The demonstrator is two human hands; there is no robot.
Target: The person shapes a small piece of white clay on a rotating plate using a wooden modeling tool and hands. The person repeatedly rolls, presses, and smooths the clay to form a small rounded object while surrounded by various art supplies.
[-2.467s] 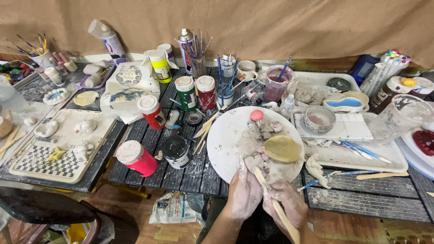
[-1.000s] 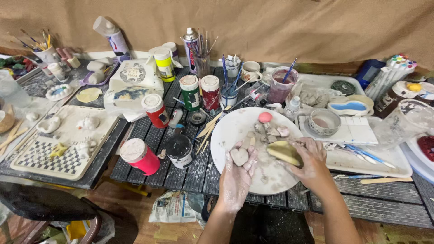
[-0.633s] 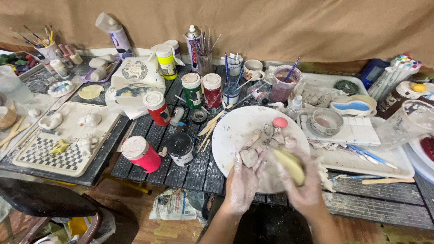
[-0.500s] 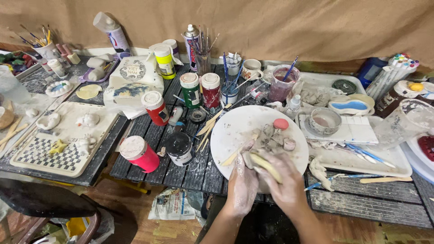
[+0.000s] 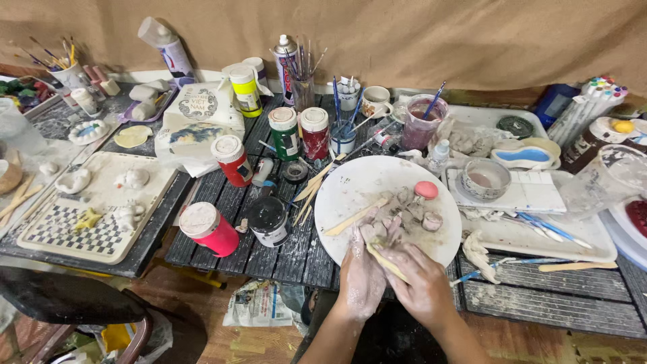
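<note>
Both your hands meet at the near edge of the round white plate [image 5: 377, 185], which itself reaches almost to the near edge of the dark slatted worktop [image 5: 539, 303]. Your left hand [image 5: 360, 273] is cupped, palm up and smeared with grey clay, its fingers reaching onto the plate's rim. Your right hand [image 5: 421, 286] lies just beside it, curled over and pinching the yellow sponge [image 5: 387, 261] against the left palm. The sponge shows only as a thin edge between the hands; its long axis runs diagonally, from the far left by your left fingertips to the near right under your right fingers.

Just beyond your fingertips sit grey clay lumps [image 5: 408, 212] and a small pink cap [image 5: 426, 190] on the plate. A wooden stick [image 5: 354, 219] lies flat beyond your left hand, slanting from near left to far right. The far left part of the plate is bare.

Left of your left hand, a black jar [image 5: 268, 221] and a red paint bottle [image 5: 209, 229] stand near, with more bottles behind. Right of your right hand, a rag [image 5: 480, 255] and a blue-handled brush [image 5: 512, 263] lie near, just before a white tray [image 5: 539, 236]. Nearer than your wrists the worktop ends.
</note>
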